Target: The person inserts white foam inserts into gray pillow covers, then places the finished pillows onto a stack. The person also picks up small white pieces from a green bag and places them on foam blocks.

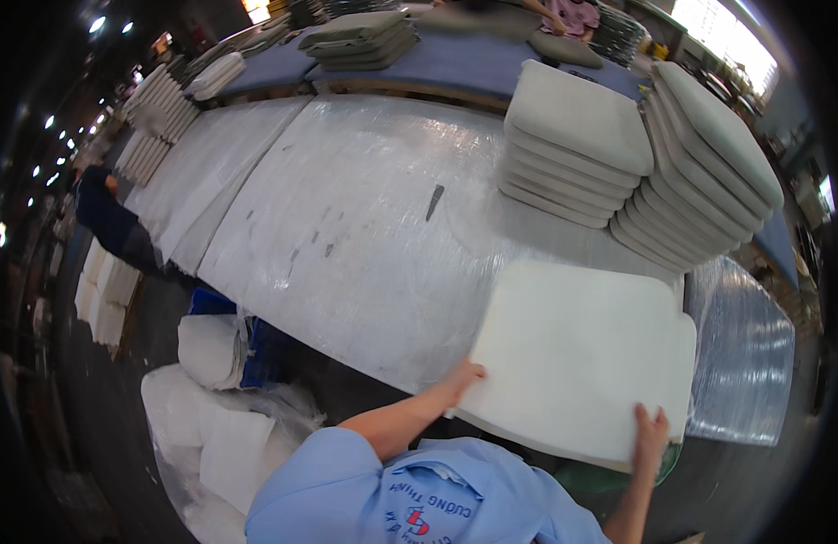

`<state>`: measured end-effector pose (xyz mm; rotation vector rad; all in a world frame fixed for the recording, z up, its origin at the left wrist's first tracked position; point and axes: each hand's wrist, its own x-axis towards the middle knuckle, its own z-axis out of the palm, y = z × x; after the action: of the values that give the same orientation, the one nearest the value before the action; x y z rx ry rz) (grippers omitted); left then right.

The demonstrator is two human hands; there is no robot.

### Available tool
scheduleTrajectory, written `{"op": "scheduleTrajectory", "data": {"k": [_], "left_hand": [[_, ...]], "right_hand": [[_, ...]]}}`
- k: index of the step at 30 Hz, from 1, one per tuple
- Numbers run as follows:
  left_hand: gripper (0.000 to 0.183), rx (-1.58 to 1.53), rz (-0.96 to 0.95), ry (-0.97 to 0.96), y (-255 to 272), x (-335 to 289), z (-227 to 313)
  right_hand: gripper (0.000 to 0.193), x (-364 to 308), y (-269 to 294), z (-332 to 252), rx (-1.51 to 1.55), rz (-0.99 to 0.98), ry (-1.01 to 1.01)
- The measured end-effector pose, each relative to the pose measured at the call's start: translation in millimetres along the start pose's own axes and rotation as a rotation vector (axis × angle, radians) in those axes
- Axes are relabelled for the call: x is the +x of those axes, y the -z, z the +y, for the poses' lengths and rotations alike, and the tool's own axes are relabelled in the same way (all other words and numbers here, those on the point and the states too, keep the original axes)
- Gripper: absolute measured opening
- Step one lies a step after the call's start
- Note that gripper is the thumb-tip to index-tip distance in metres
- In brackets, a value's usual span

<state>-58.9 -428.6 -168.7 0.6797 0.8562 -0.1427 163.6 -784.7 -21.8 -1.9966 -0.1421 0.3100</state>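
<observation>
A large white foam cushion pad (573, 349) with rounded corners lies flat at the near right of the table, its front part reaching over the edge. My left hand (461, 379) grips its left edge near the front corner. At the front right corner my right hand (650, 435) holds it too, thumb on the top face and the other fingers mostly hidden. Along the right side another white edge (688, 349) juts out from under the pad; whether it is a second pad I cannot tell.
The table (346, 208) is wrapped in clear plastic film. Two tall stacks of grey-white cushions (577, 118) (709, 154) stand behind the pad. White pads in a plastic bag (201, 435) and a blue bin (260, 349) sit left below the table. Other people (111, 213) work farther off.
</observation>
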Motion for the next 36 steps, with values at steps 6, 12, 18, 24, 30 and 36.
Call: {"op": "scheduleTrajectory", "data": {"k": [6, 12, 18, 24, 30, 36], "left_hand": [[0.049, 0.247, 0.215, -0.249, 120, -59, 65], [0.060, 0.501, 0.212, -0.479, 144, -84, 90], [0.084, 0.994, 0.312, -0.246, 126, -58, 53], [0.071, 0.947, 0.074, -0.221, 59, -17, 33], [0.052, 0.999, -0.063, -0.168, -38, 8, 25], [0.043, 1.060, -0.101, -0.124, -148, 25, -19]], "right_hand": [[0.026, -45, -148, 29, 0.288, -0.119, -0.191], [0.049, -57, -224, 77, -0.220, 0.063, -0.033], [0.038, -102, -159, 141, -0.158, 0.072, -0.357], [0.027, -232, -69, 220, -0.285, 0.383, -0.771], [0.017, -282, -18, 260, -0.097, 0.534, -0.972], [0.018, -167, 101, 282, -0.077, 0.617, -0.667]]}}
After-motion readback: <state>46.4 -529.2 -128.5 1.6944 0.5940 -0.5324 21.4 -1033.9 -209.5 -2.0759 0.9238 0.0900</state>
